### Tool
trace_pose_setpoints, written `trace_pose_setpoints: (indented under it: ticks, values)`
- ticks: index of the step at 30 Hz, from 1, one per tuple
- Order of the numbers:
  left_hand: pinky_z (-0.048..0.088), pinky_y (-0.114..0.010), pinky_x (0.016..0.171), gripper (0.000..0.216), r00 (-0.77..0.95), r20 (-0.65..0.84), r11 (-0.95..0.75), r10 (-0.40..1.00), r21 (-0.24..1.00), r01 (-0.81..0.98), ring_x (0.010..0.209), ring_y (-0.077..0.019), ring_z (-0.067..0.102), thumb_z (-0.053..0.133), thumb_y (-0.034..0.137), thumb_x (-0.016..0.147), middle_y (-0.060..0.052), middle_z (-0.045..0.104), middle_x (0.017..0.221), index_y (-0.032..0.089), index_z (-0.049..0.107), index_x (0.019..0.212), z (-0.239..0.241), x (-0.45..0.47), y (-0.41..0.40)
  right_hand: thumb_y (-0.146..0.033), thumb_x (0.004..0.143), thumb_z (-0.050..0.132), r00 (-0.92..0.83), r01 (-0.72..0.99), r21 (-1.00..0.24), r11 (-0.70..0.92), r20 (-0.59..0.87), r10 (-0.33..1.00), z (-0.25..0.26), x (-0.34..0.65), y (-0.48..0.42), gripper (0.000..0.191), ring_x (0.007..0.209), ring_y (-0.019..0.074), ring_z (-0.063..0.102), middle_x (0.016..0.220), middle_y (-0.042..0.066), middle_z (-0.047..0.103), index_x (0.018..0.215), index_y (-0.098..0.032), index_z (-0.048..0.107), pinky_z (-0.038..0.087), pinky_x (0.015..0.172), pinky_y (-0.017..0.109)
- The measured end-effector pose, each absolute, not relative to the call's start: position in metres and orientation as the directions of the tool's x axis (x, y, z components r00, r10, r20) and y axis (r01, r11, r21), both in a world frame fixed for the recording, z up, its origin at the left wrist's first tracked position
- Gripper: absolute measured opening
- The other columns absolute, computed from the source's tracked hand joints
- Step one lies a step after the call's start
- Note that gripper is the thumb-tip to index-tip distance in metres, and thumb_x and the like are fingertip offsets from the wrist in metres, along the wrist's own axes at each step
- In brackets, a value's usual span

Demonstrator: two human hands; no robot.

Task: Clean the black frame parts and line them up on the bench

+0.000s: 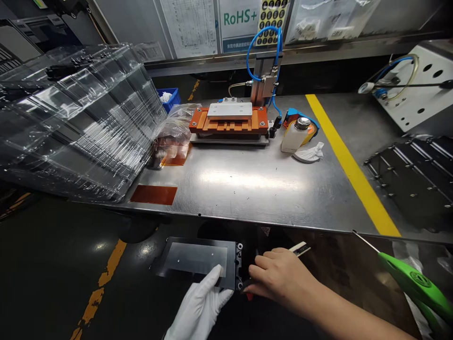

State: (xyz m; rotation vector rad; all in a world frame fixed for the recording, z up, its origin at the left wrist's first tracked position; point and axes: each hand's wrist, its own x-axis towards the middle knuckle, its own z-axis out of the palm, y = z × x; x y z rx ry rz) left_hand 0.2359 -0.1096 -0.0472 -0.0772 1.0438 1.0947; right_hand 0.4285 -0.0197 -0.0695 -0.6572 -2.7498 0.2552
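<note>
My left hand (203, 302), in a white glove, grips a flat black rectangular panel (196, 257) from below, its thumb on the glossy face. The panel is held in front of the table's near edge. It has a lighter grey rectangle with small dots on it and metal-ringed holes at its right end. My bare right hand (279, 278) is closed beside that end, fingers wrapped round a slim tool (300, 249). A pale tail with a dark inset sticks out behind the hand. The tool's working end is hidden, and I cannot tell whether it touches the panel.
On the metal table (247, 189) stand an orange clamping fixture (228, 123), a white bottle (294, 137) and a leaning stack of clear trays (81, 123). A brown film sheet (154, 194) lies near the edge. A green-handled tool (417, 283) with a thin shaft is at right.
</note>
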Motion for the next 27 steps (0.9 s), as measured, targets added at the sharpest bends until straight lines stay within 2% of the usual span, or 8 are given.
trace_pose_setpoints:
  ticks: [6, 11, 16, 21, 24, 27]
  values:
    - [0.059, -0.02, 0.078, 0.017, 0.129, -0.732, 0.536, 0.669, 0.355, -0.766, 0.088, -0.0151, 0.073, 0.064, 0.02, 0.091, -0.008, 0.078, 0.094, 0.012, 0.078, 0.088, -0.049, 0.232, -0.107, -0.054, 0.099, 0.049, -0.857, 0.365, -0.294, 0.884, 0.264, 0.442, -0.073, 0.43, -0.022, 0.046, 0.047, 0.0118, 0.05, 0.058, -0.004, 0.061, 0.068, -0.021, 0.056, 0.022, 0.052, 0.032]
    - [0.061, -0.019, 0.07, 0.013, 0.116, -0.753, 0.531, 0.648, 0.337, -0.778, 0.084, -0.0145, 0.073, 0.066, 0.016, 0.088, -0.006, 0.078, 0.093, 0.012, 0.078, 0.088, -0.046, 0.233, -0.106, -0.064, 0.096, 0.043, -0.836, 0.389, -0.364, 0.846, 0.245, 0.49, -0.067, 0.429, -0.022, 0.055, 0.046, 0.0114, 0.049, 0.056, -0.004, 0.059, 0.067, -0.021, 0.058, 0.023, 0.051, 0.032]
    - [0.061, -0.02, 0.073, 0.015, 0.047, -0.738, 0.474, 0.673, 0.382, -0.793, 0.089, -0.0164, 0.073, 0.064, 0.016, 0.089, -0.006, 0.078, 0.095, 0.013, 0.079, 0.087, -0.036, 0.237, -0.107, -0.074, 0.09, 0.041, -0.805, 0.471, -0.4, 0.786, 0.171, 0.569, -0.062, 0.427, -0.022, 0.059, 0.05, 0.0135, 0.054, 0.06, -0.002, 0.062, 0.071, -0.021, 0.059, 0.024, 0.051, 0.032]
    - [0.061, -0.024, 0.084, 0.019, -0.004, -0.743, 0.448, 0.669, 0.408, -0.795, 0.106, -0.0233, 0.07, 0.061, 0.016, 0.091, -0.011, 0.076, 0.11, 0.013, 0.078, 0.1, -0.025, 0.244, -0.106, -0.067, 0.097, 0.032, -0.794, 0.472, -0.373, 0.799, 0.213, 0.569, -0.061, 0.427, -0.021, 0.061, 0.048, 0.013, 0.053, 0.056, -0.002, 0.06, 0.067, -0.021, 0.058, 0.023, 0.051, 0.032]
    - [0.059, -0.026, 0.091, 0.021, -0.108, -0.726, 0.41, 0.679, 0.498, -0.764, 0.112, -0.0253, 0.068, 0.074, 0.018, 0.081, -0.008, 0.075, 0.114, 0.017, 0.078, 0.102, -0.033, 0.248, -0.115, -0.064, 0.099, 0.03, -0.772, 0.481, -0.355, 0.802, 0.262, 0.579, -0.06, 0.427, -0.021, 0.062, 0.046, 0.0121, 0.051, 0.054, -0.002, 0.058, 0.065, -0.02, 0.059, 0.023, 0.051, 0.031]
    - [0.052, -0.026, 0.102, 0.041, -0.338, -0.633, 0.333, 0.697, 0.702, -0.629, 0.107, -0.0231, 0.07, 0.086, 0.011, 0.064, -0.002, 0.078, 0.105, 0.023, 0.078, 0.102, -0.049, 0.253, -0.128, -0.063, 0.1, 0.03, -0.744, 0.508, -0.334, 0.794, 0.293, 0.6, -0.059, 0.425, -0.021, 0.063, 0.046, 0.0117, 0.05, 0.054, -0.002, 0.057, 0.065, -0.02, 0.059, 0.024, 0.051, 0.031]
